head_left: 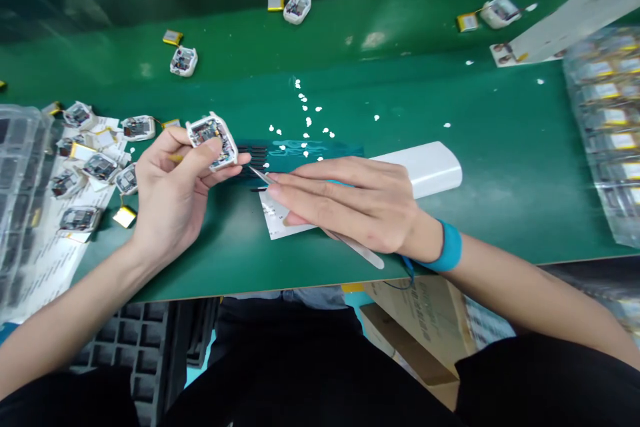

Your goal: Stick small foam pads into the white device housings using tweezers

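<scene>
The left hand [170, 200] is half closed, its thumb and fingers pinching a white-framed electronic module [212, 140] with a circuit board showing inside, held over the green workbench [450, 147]. The right hand [345, 203] lies with its fingers stretched nearly flat over a small printed white sheet [277, 223]. Steel tweezers [357, 248] run beneath those fingers, their tips pointing toward the left hand, though how firmly they are gripped cannot be told. A blue wrist strap [450, 250] circles the right wrist, and a white rounded block [425, 170] sits just beyond the hand. Left of the left hand, more modules [100, 167] and a gold pouch battery [125, 217] lie on printed paper [50, 273], beside a clear plastic tray [20, 180]. Stacked clear trays of batteries [605, 127] fill the right side, and white flecks [305, 113] dot the bench.
</scene>
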The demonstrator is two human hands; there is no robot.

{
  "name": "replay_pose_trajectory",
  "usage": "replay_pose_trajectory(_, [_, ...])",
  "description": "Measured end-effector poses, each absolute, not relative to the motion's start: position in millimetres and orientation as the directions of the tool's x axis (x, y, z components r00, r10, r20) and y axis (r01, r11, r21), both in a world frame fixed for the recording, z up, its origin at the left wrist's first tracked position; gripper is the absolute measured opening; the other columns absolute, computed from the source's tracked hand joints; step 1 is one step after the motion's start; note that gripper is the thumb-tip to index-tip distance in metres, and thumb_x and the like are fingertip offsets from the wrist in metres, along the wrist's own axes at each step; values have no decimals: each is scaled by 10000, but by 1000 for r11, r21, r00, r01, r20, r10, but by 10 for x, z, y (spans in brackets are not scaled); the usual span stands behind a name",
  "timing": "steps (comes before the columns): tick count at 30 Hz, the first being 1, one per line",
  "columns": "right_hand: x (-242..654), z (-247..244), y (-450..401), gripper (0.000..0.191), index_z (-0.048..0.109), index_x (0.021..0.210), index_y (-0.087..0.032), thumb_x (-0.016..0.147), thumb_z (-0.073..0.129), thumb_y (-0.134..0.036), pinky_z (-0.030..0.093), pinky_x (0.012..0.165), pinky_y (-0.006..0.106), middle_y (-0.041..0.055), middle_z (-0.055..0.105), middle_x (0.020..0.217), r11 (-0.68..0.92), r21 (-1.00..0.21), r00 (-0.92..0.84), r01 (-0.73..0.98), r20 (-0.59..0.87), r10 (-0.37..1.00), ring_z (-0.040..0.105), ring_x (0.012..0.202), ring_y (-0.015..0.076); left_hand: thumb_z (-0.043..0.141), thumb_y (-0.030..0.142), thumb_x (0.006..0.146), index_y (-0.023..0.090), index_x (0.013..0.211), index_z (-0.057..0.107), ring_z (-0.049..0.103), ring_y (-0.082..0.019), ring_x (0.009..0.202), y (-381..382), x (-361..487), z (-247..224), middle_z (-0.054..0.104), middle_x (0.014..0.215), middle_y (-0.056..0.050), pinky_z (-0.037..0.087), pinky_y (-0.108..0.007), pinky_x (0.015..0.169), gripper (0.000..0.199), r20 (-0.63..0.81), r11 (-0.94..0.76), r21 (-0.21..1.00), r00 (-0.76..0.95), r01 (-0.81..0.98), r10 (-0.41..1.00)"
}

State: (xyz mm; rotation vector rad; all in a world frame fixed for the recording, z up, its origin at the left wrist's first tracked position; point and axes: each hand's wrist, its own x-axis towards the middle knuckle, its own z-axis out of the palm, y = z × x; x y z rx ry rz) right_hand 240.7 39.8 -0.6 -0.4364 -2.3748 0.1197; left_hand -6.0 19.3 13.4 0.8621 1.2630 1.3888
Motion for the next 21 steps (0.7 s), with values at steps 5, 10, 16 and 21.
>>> replay_pose_trajectory(5, [2330, -99, 490, 174, 773, 1174, -240, 1040, 690, -315, 638, 715, 289, 1, 843, 913, 890, -366, -622, 273, 638, 453, 786, 864, 174, 866, 219, 882, 189, 858, 609, 740, -90, 631, 246, -95, 68, 701, 723, 107, 581, -277, 623, 260, 7, -30, 994, -212, -107, 977])
replay_pose_trajectory(10, [2296, -139, 554, 151, 778, 1053, -144, 1046, 679, -259, 603, 731, 286, 37, 844, 969, 854, -491, -655, 175, 590, 473, 761, 823, 159, 874, 215, 862, 183, 848, 649, 665, -78, 544, 283, -111, 41, 699, 715, 82, 522, -275, 543, 228, 11, -38, 988, -181, -151, 983])
replay_pose_trajectory(16, [2287, -151, 542, 241, 782, 1115, -131, 1088, 610, -298, 600, 776, 302, 50, 843, 1069, 811, -547, -732, 209, 463, 501, 758, 875, 169, 926, 379, 812, 222, 841, 666, 571, -121, 447, 316, -162, -6, 711, 706, 13, 352, -292, 358, 306, -47, 45, 994, -11, -96, 999])
replay_pose_trajectory(21, [2249, -202, 513, 186, 786, 1096, -120, 1068, 632, -222, 606, 765, 284, 57, 842, 1023, 775, -615, -679, 146, 508, 530, 752, 857, 156, 952, 491, 771, 232, 832, 613, 514, -99, 372, 339, -148, 10, 745, 691, 30, 307, -265, 367, 431, -143, 142, 990, 86, 14, 986])
